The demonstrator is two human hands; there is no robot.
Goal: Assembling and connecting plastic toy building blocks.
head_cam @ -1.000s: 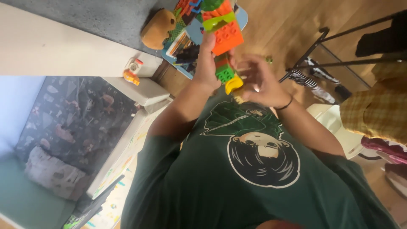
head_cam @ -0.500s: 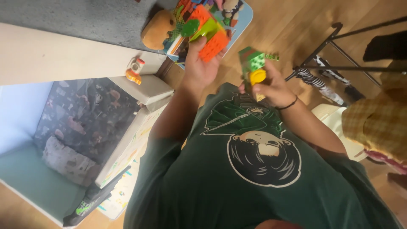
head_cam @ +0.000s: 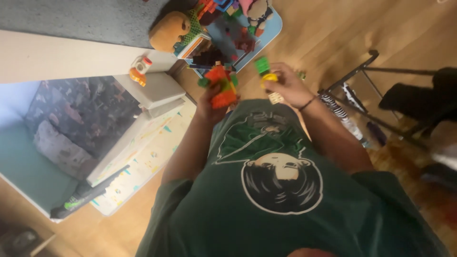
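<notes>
1. A warm brown wooden floor [head_cam: 333,28] is spreading out far below both hands, with a grey rug [head_cam: 76,16] lying beyond the left hand's grip.
2. A dark green short-sleeved shirt with a round printed picture [head_cam: 281,190] is filling the lower part of the view, just beneath both forearms.
3. A pale blue rounded play tray [head_cam: 264,33] is lying on the floor straight ahead of the two grips, carrying a loose heap of mixed coloured plastic bricks [head_cam: 228,28]; a tan round-headed soft toy [head_cam: 169,31] is sitting beside it, ahead of the left grip.
4. A black metal-framed rack [head_cam: 362,66] is standing off to the outer side of the right grip.
5. The left hand [head_cam: 209,102] is clenching around a chunky block assembly of orange, red and green plastic bricks [head_cam: 221,88], held upright with its long axis pointing away from the body, towards the tray.
6. The right hand [head_cam: 288,88] is pinching a small stack of a green brick on a yellow round piece [head_cam: 265,71] at the fingertips; a black band is circling its wrist.
7. The small stack is sitting beside the orange assembly, apart from it, on the right hand's inner side. The two pieces are roughly level, with a clear gap between them, and the right grip is the one nearer the small stack. The view is blurring slightly, so the exact stud faces cannot be told.
</notes>
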